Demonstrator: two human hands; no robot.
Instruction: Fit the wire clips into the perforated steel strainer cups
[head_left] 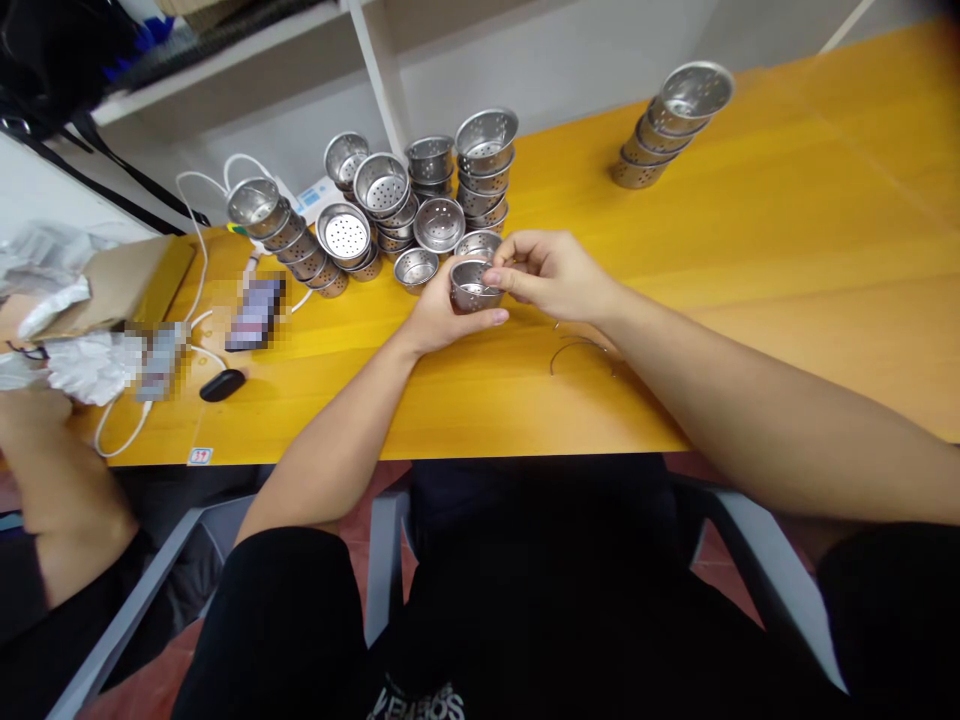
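A small perforated metal cup [472,292] is held in my left hand [441,318], whose fingers wrap round its left side with the thumb along the front. My right hand [541,268] is at the cup's right rim, thumb and fingers pinched together; what it grips, if anything, is too small to make out. Just behind the hands stand several stacks of similar cups [486,142], with single cups [416,266] in front of them. Thin curved wires [581,342] lie on the table below my right forearm.
Another stack of cups [651,140] stands at the back right of the yellow table [787,250]. At left are a phone [256,314], white cables, a black oval object [223,385], plastic bags [94,365] and another person's arm [64,480]. A shelf runs behind.
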